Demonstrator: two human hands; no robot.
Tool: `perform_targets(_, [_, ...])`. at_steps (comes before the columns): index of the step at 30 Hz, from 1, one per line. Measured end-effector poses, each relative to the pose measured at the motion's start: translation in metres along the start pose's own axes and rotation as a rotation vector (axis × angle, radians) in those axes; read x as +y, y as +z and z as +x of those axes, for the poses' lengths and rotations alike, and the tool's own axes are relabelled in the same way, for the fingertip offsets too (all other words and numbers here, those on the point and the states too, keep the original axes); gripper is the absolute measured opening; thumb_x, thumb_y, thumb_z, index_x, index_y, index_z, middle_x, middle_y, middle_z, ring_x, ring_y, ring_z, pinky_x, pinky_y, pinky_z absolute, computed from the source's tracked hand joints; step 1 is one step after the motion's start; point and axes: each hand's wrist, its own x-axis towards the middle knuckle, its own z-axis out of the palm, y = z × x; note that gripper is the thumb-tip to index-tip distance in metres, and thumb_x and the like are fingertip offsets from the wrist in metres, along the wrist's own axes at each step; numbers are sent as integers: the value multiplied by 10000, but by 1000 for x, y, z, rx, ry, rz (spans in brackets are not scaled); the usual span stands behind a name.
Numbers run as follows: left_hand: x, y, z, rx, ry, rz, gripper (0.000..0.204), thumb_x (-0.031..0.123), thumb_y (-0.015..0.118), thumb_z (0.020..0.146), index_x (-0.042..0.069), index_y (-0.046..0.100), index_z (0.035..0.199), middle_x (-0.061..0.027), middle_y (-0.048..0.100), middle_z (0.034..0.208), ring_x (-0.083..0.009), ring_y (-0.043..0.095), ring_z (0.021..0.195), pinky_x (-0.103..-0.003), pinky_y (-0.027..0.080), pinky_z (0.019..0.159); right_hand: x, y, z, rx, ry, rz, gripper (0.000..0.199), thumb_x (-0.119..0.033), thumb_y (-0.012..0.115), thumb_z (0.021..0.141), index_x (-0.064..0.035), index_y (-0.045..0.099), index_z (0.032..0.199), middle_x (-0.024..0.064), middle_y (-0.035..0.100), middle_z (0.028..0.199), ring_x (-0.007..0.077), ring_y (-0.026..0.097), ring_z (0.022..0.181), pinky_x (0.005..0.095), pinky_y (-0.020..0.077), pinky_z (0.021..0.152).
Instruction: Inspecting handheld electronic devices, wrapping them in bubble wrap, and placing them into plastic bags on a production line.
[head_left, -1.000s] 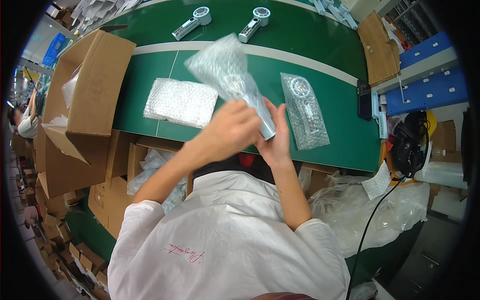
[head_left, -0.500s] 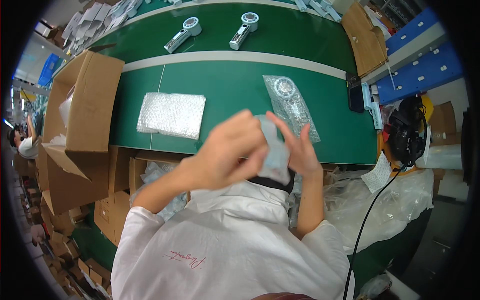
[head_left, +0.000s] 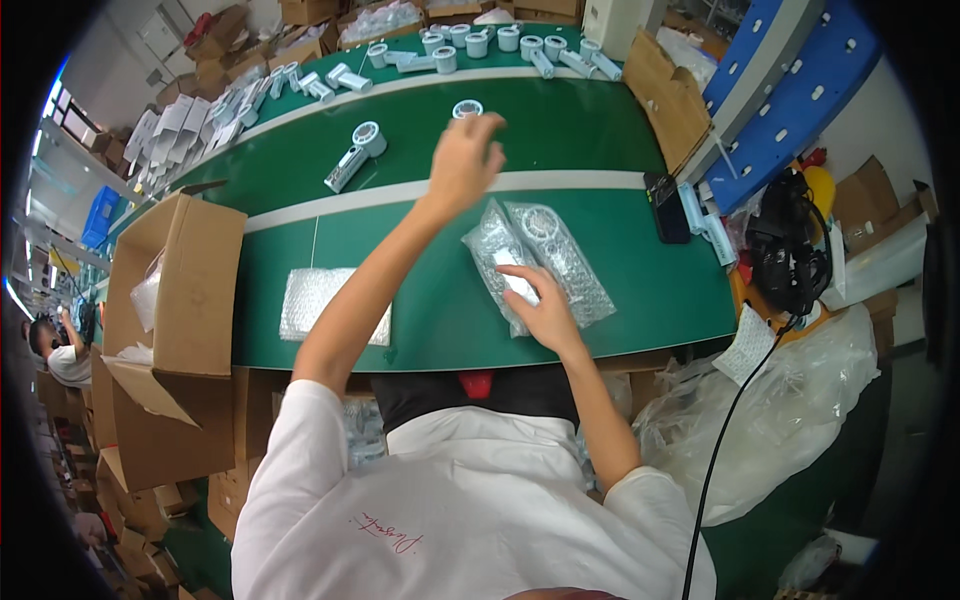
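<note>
My left hand (head_left: 465,165) reaches across the bench over a pale blue handheld fan (head_left: 467,108). The fan's round head shows beyond my fingers, while its handle is hidden under the hand. Thumb and fingers are apart, slightly blurred; I cannot tell whether they touch the fan. My right hand (head_left: 545,310) lies open on a clear bubble-wrap bag (head_left: 490,247) with a light item inside, thumb and fingers spread. Against that bag's right side lies another bubble-wrap bag (head_left: 575,270) with a handheld fan in it. A flat stack of bubble-wrap bags (head_left: 305,305) lies beneath my left forearm.
Another handheld fan (head_left: 368,138) lies left of my left hand. Several more fans (head_left: 445,60) line the far side, near white folded boxes (head_left: 190,125). An open cardboard box (head_left: 205,290) stands at the left. A phone (head_left: 667,208) lies at the right edge.
My left hand has moved from in front of my body to the far fan. The bag held near my waist now lies on the bench under my right hand. The view has tilted up.
</note>
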Motion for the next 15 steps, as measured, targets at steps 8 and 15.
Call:
perform_targets(8, [-100,32,-28,-410,-839,-8,491,211,729,860,5,549,1268,-174,647,1041,-324,649,916,-386,541,817,32,-7,2,598,-314,-592,342,-138,664,895,-178,687,1234,182,480,1287,345,516,1082,447,418,982])
perform_targets(15, [-41,-40,-60,-270,-1155,-985,450,200,689,940,-87,570,1266,-151,654,1132,-182,647,953,-267,537,846,38,-11,-4,682,-285,-575,337,-153,673,894,-160,692,1231,196,439,1357,381,459,1222,498,372,1043])
